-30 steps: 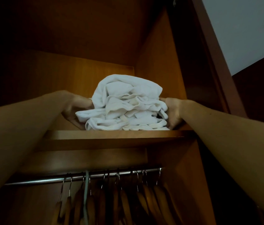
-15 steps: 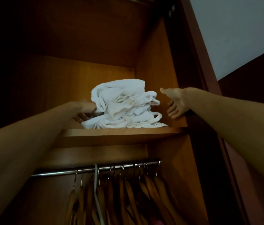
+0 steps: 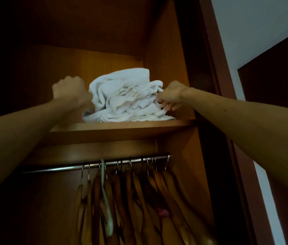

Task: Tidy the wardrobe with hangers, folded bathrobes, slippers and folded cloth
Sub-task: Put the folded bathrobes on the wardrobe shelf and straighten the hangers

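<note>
The right hand [image 3: 172, 93] is pinching the white bathrobe bundle [image 3: 127, 99] with curled fingers [image 3: 166, 107]; the left hand [image 3: 69, 91] is pressing its other side, grip hidden. Between them, the bundle is sitting on the shelf [image 3: 122, 129], hangers [image 3: 139, 191] hanging below.

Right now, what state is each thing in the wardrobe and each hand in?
White cloth pile: rumpled, on the top shelf.
Left hand: fisted beside the pile; grip unclear.
Right hand: pinching the pile's right edge.
Wooden hangers: hanging on the rail.
</note>
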Demonstrator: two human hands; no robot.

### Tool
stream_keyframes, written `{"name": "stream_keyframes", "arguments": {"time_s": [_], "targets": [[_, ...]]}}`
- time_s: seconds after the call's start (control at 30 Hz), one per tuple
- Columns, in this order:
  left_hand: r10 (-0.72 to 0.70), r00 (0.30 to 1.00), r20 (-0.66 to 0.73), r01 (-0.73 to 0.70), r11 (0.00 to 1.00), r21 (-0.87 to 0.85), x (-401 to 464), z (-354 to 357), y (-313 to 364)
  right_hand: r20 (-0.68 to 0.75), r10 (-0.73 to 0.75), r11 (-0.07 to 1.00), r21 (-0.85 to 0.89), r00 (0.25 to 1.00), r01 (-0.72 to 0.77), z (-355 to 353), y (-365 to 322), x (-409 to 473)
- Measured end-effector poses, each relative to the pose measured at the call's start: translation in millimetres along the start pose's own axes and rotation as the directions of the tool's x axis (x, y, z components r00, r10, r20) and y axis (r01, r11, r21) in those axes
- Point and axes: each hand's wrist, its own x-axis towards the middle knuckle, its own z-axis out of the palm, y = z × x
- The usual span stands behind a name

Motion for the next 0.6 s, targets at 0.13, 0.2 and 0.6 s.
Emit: {"name": "stream_keyframes", "arguments": {"time_s": [0.13, 0.2, 0.6], "targets": [[0.231, 0.960, -0.160, -0.248, 0.964, -0.095, -53.6, -22.2, 22.6, -0.149, -0.120, 0.991, -0.082, 0.982, 0.109, 11.4, 13.0, -33.9], [0.305, 0.944, -0.125, -0.322, 0.935, -0.150, -94.2, -35.5, 41.4, -0.203, -0.166, 0.984, -0.100, 0.965, 0.148, 20.3, 23.8, -66.7], [0.471, 0.832, 0.295, -0.314, 0.836, -0.449, -347.8, -37.6, 110.0, -0.048, -0.094, 0.988, -0.131, 0.994, 0.087, 40.2, 150.1, -327.7]]}}
